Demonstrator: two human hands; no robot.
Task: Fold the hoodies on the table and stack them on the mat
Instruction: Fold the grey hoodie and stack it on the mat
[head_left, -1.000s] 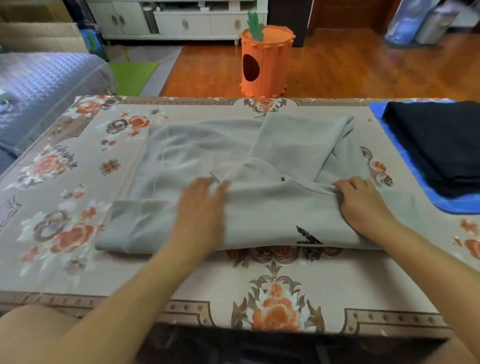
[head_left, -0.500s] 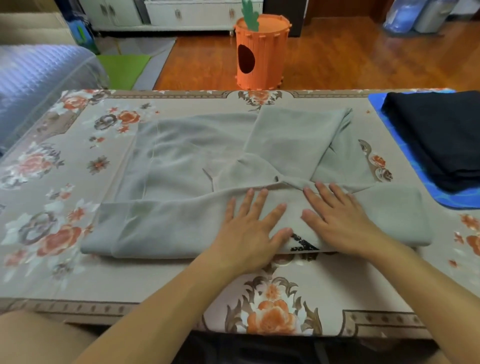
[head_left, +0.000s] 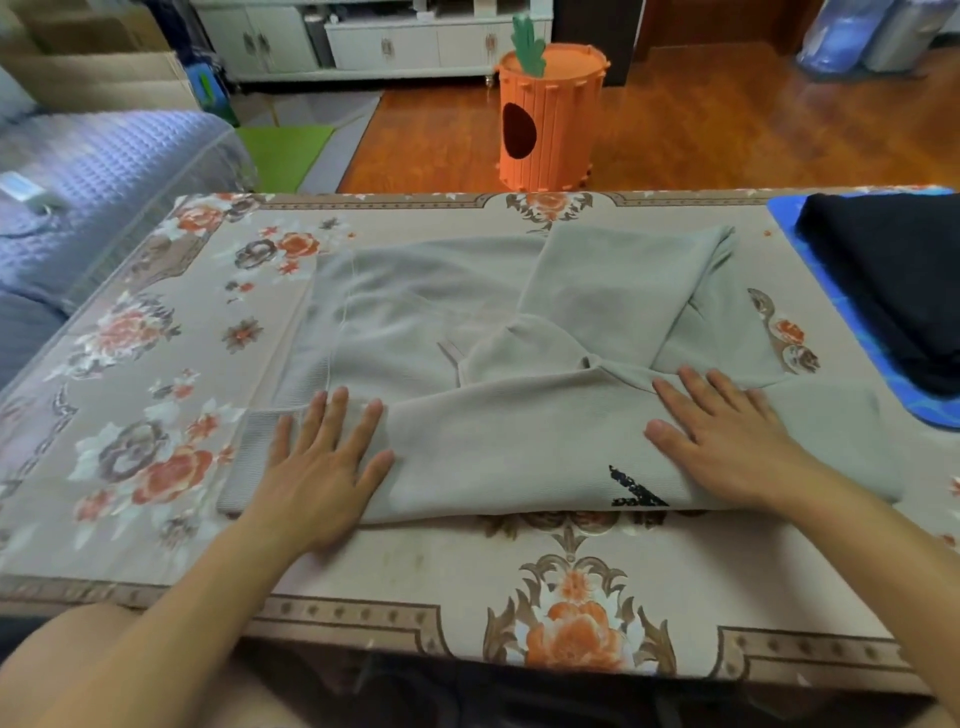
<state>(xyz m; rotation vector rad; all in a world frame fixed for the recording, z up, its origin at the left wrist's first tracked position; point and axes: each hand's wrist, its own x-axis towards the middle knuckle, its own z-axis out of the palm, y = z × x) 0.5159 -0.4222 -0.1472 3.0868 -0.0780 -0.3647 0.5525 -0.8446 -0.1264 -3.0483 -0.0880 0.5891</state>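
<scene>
Both hands lie flat with fingers straight and spread, pressing the near folded band of the grey hoodie: the left hand rests near its left cuff end, the right hand toward its right end, well apart from each other. Neither grips any cloth. The hoodie is spread across the middle of the bench, partly folded, its far portion lapped over on the right side.

To smooth this fold well, I judge the palms should sweep outward with even pressure so the near edge stays straight and no ridge is trapped beneath, before the next fold is taken.

A floral cloth covers the bench. At its right end lies the blue mat with 1 dark folded garment already on it. Beyond stand an orange carrot-shaped bin on a wooden floor, white cabinets, and a blue quilted sofa at left.
</scene>
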